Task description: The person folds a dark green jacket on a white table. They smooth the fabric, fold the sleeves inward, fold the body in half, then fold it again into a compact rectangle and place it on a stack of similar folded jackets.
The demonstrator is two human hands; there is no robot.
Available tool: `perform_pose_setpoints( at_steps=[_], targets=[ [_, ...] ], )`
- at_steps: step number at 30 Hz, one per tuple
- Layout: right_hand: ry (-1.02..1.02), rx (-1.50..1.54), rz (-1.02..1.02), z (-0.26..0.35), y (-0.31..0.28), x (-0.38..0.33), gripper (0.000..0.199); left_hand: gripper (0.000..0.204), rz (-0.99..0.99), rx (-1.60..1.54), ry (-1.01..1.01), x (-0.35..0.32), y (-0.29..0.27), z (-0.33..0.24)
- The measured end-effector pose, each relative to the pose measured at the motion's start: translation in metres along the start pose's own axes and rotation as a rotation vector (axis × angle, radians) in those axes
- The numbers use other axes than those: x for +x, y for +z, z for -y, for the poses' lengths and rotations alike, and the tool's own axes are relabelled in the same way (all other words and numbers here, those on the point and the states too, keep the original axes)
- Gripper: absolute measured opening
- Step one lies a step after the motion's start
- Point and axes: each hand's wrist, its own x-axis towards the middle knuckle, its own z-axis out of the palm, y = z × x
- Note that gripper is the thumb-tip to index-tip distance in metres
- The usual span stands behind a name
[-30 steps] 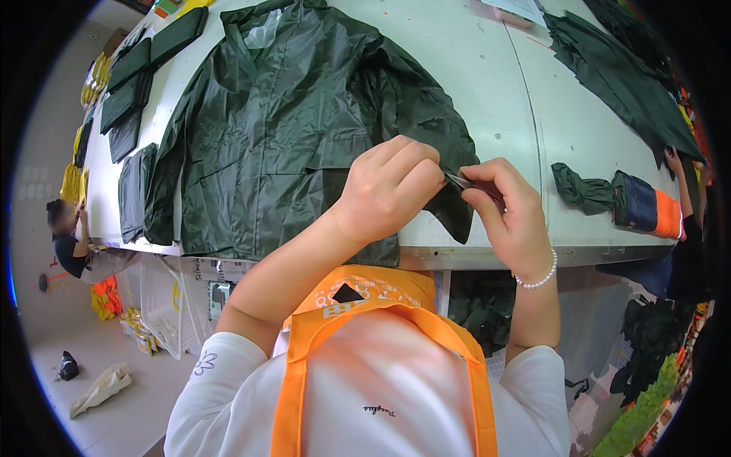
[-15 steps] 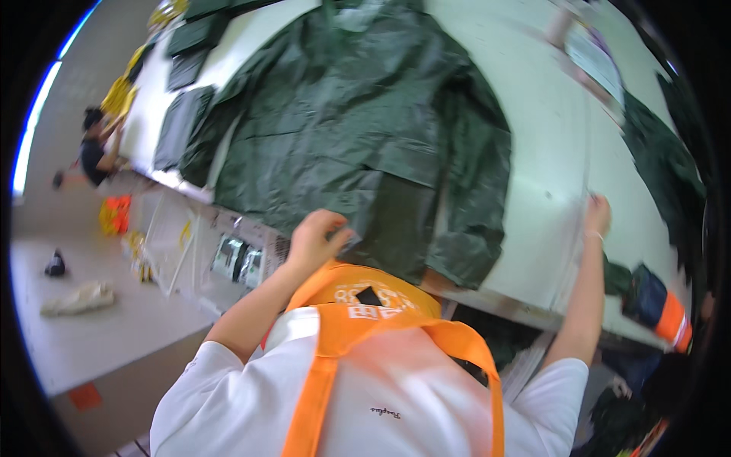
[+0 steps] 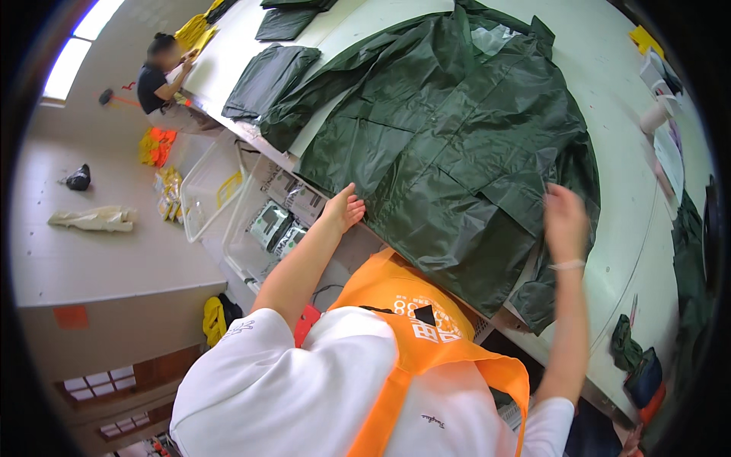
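A dark green waterproof jacket [image 3: 438,141] lies spread on the white table, its collar away from me and its hem along the near edge. My left hand [image 3: 345,209] is beside the left end of the hem, fingers stretched and nothing in them. Over the jacket's right side, near the sleeve, is my right hand [image 3: 565,221]. Motion smears its fingers, so whether they grip the fabric is unclear. A pale, see-through piece [image 3: 495,39] shows inside the collar.
Folded dark garments [image 3: 270,80] lie left of the jacket. White baskets [image 3: 255,221] with packaged goods hang below the table edge. A co-worker [image 3: 164,84] handles yellow material at the far left. More dark green fabric [image 3: 687,259] lies at the right.
My right hand has come from the bare tabletop to the jacket's right side. My left hand has shifted from the middle of the hem to its left end. The view has turned.
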Motion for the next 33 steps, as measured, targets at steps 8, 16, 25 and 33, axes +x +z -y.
perform_pose_setpoints(
  at_steps=[8, 16, 25, 33],
  targets=[
    [0.204, -0.242, 0.565, 0.142, 0.253, -0.019, 0.051, 0.045, 0.366, 0.694, -0.037, -0.007, 0.008, -0.022],
    [0.4, 0.025, 0.451, 0.095, 0.26, -0.045, 0.028, 0.023, 0.47, 0.208, -0.071, -0.008, 0.018, -0.009],
    [0.524, -0.764, -0.273, 0.011, -0.061, -0.075, 0.031, 0.026, 0.837, -0.364, -0.357, -0.045, 0.016, -0.126],
    [0.334, -0.067, -0.2, 0.185, 0.015, -0.056, 0.02, 0.021, 0.53, -0.49, 0.123, -0.079, -0.031, -0.17]
  ],
)
